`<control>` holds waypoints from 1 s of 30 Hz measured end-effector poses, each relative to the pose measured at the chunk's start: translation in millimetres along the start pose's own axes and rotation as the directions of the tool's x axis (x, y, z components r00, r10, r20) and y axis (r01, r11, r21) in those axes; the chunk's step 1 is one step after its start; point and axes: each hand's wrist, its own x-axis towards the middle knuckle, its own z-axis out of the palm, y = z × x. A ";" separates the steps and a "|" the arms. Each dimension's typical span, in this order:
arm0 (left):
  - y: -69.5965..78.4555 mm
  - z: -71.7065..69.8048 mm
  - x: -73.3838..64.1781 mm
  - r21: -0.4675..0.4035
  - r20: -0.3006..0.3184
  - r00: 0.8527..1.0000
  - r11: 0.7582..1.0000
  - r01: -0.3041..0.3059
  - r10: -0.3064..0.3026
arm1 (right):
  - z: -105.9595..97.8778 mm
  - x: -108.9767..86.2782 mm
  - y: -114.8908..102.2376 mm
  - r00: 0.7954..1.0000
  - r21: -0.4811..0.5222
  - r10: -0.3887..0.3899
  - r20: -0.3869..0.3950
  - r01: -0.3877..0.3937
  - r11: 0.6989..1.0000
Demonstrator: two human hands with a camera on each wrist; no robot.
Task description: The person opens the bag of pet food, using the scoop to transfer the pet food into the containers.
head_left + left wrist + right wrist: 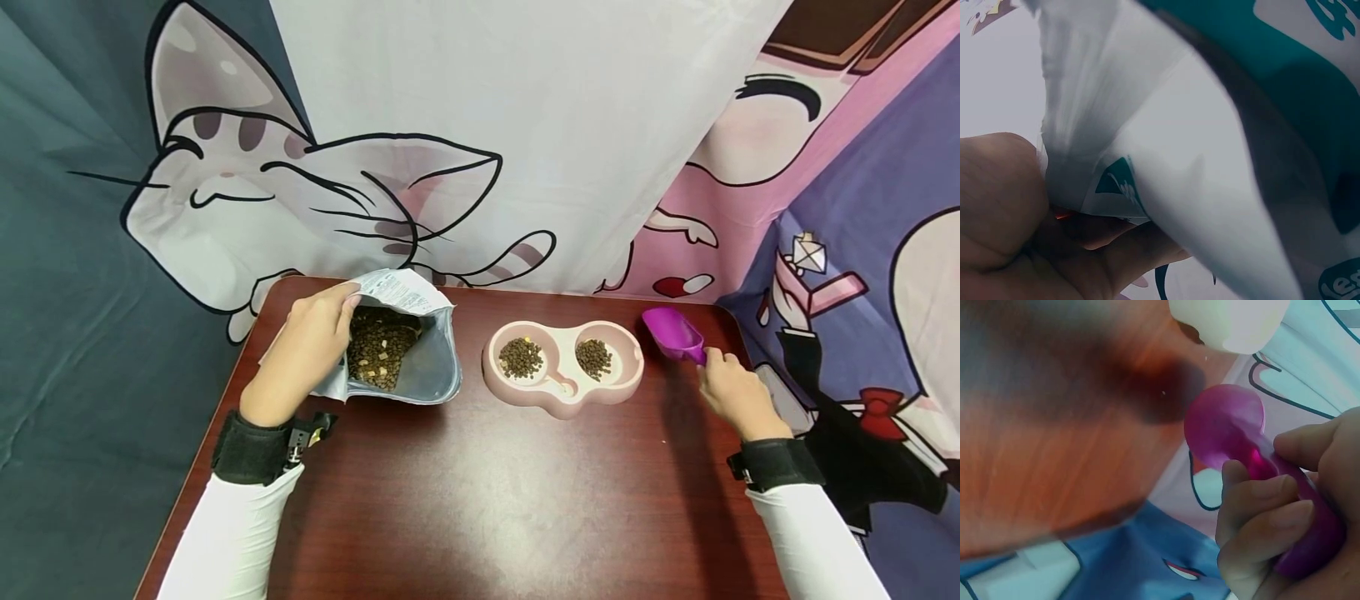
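Observation:
My left hand (pixel 311 346) grips the rim of an opened pet food bag (pixel 438 367) at the left of the table. Brown kibble (pixel 382 342) with pale pieces shows inside it. In the left wrist view, fingers and thumb pinch the silvery, teal-printed bag (pixel 1191 144). At the far right, my right hand (pixel 738 396) holds a purple scoop (pixel 671 329) by its handle; the right wrist view shows fingers curled round that handle (pixel 1310 550). Between the hands stands a pink double pet bowl (pixel 558 404), with a small heap of kibble in each hollow.
The reddish-brown table (pixel 480 500) ends close beyond the bag and bowl. A cloth backdrop (pixel 480 83) with cartoon cats hangs right behind it and at both sides. A grey-white object (pixel 783 396) lies beyond the right edge, partly hidden.

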 end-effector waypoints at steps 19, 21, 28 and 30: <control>2.8 -1.9 -0.4 -0.001 0.001 1.000 1.000 -0.004 0.004 | 58.8 -21.5 -16.1 0.950 0.231 0.302 0.079 -0.312 0.922; 2.6 -1.6 -0.4 -0.001 0.001 1.000 1.000 -0.008 0.008 | 63.9 -22.5 -19.9 0.934 0.267 0.347 0.088 -0.358 0.895; 2.3 -1.1 -0.5 -0.004 -0.001 1.000 1.000 -0.009 0.009 | 76.8 -26.4 -30.5 0.898 0.319 0.422 0.127 -0.440 0.839; 2.1 -0.9 -0.4 -0.006 -0.003 1.000 1.000 -0.013 0.013 | 79.1 -27.8 -32.5 0.891 0.324 0.429 0.145 -0.453 0.831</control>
